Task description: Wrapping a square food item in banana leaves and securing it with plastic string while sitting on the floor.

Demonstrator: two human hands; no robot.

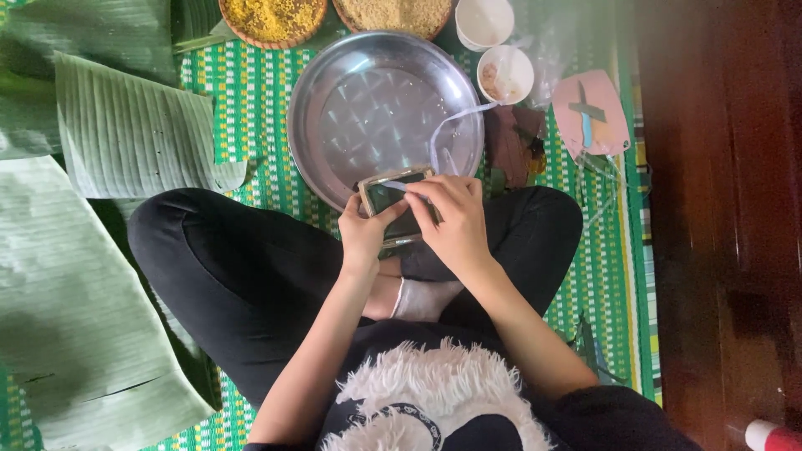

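Over the crossed legs, left hand (361, 232) and right hand (455, 221) both pinch a small square mould (393, 199) wrapped in dark leaf, tilted, long side running left-right. White strip (451, 125) trails into the bare metal tray (334, 108). Baskets (271, 18) hold yellow grain.

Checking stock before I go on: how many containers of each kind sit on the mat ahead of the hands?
Woven baskets of grain: 2
Round metal tray: 1
Small white cups: 2
Total: 5
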